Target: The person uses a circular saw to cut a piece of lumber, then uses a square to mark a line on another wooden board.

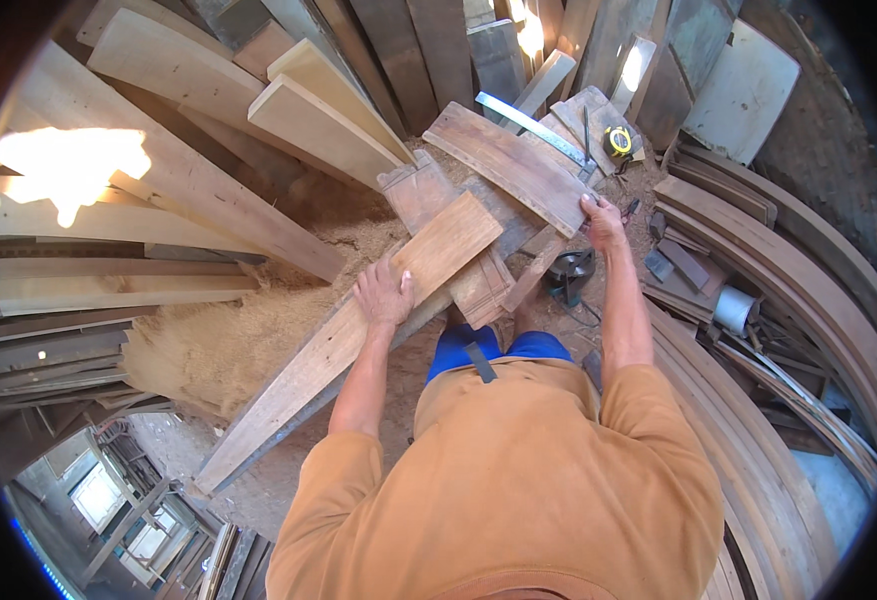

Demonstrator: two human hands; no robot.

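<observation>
Left hand [385, 292]: laid over the upper face of a long light-brown plank [308, 372], fingers lying across to its left edge; whether they grip it cannot be told. Plank: slanting from the lower left to the middle of the view, its wide end near the reddish-brown board [506, 165]. Right hand [603, 222]: fingers closed on the near right end of that board, thumb uppermost. Beyond the board: one steel rule [523, 122], lying along its far side; one yellow-and-black tape measure [617, 141], to the right of the rule. Beneath the plank's wide end: a notched wooden piece [482, 292], set crosswise. Just below the right hand: one dark power tool [570, 272], kind unclear. Left: a heap of sawdust [223, 345], bordered by leaning planks [183, 185] that crowd the plank's left side. Right: stacked boards [808, 262], hemming in that side, and one pale spool [733, 309]. Far right: one pale panel [741, 90], leaning.
</observation>
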